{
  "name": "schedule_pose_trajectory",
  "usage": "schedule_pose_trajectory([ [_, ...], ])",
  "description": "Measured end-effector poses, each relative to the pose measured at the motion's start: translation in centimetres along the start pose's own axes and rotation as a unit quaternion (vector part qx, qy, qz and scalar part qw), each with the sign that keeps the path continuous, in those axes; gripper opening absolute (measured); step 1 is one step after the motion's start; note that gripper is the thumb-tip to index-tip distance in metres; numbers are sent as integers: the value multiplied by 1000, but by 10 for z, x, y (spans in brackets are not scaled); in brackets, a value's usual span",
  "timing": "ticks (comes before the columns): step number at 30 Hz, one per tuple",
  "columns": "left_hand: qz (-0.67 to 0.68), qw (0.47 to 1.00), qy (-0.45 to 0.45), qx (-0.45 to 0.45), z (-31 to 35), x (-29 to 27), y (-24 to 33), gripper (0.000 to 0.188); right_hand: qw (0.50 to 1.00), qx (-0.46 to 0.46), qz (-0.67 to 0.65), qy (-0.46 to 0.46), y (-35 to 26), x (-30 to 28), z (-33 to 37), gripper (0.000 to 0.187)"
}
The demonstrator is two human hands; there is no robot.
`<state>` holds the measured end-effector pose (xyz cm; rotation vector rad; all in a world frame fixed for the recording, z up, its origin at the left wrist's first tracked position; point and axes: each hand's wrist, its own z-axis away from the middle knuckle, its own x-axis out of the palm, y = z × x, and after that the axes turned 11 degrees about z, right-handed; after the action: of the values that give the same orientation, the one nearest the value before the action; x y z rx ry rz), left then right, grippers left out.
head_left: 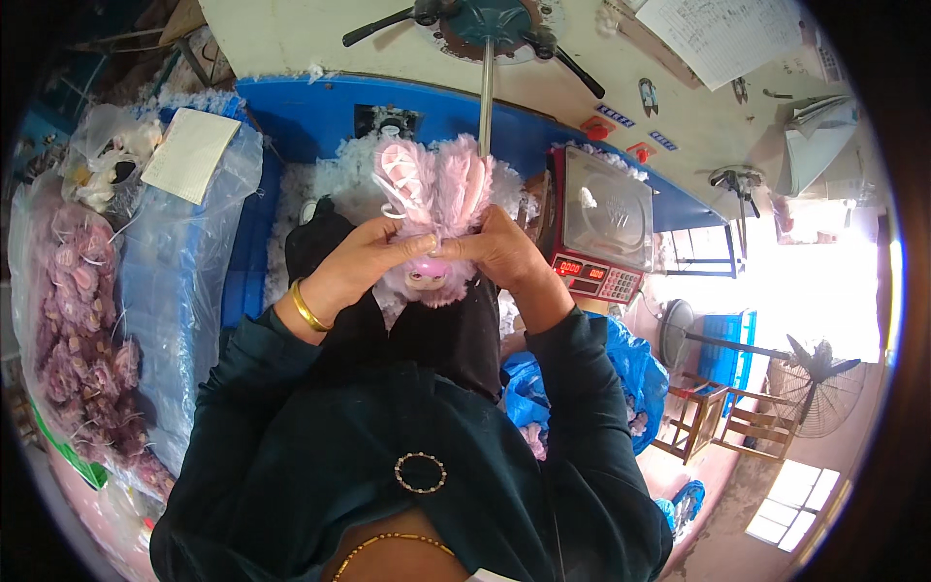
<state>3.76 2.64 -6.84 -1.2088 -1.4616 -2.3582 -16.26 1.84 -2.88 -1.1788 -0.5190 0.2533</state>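
Observation:
A pink furry plush rabbit, with long pink-lined ears, is gripped between my two hands above my lap. My left hand closes on its left side, the thumb pressed toward the middle near the base of the ears. Mirroring it, my right hand pinches the other side, and the two thumbs almost meet. A pink and pale face part shows just below the thumbs. Behind the right ear, a thin metal tube comes down from the machine; whether it touches the rabbit cannot be made out.
White fluff lies around the blue bin. To the right stands a red scale beside a blue bag of pink pieces. At left, a clear bag holds many pink plush pieces. Black-handled levers stick out from the machine ahead.

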Motion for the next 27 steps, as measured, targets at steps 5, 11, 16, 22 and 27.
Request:
schedule_pose_trajectory([
  [5,23,996,-35,83,2,13,7,27,999,7,50,-12,-4,-2,9,47],
  [11,-119,962,-24,245,-19,7,-5,25,970,-121,208,23,7,-30,23,44],
  [16,-143,939,47,308,-79,24,20,29,801,-290,450,269,-29,-36,-7,7],
  [22,-56,958,10,281,-119,6,16,26,891,-157,343,251,-42,-40,-18,20],
  [27,-111,942,-11,316,-138,-4,36,23,666,-275,556,414,-44,-32,-61,31],
])
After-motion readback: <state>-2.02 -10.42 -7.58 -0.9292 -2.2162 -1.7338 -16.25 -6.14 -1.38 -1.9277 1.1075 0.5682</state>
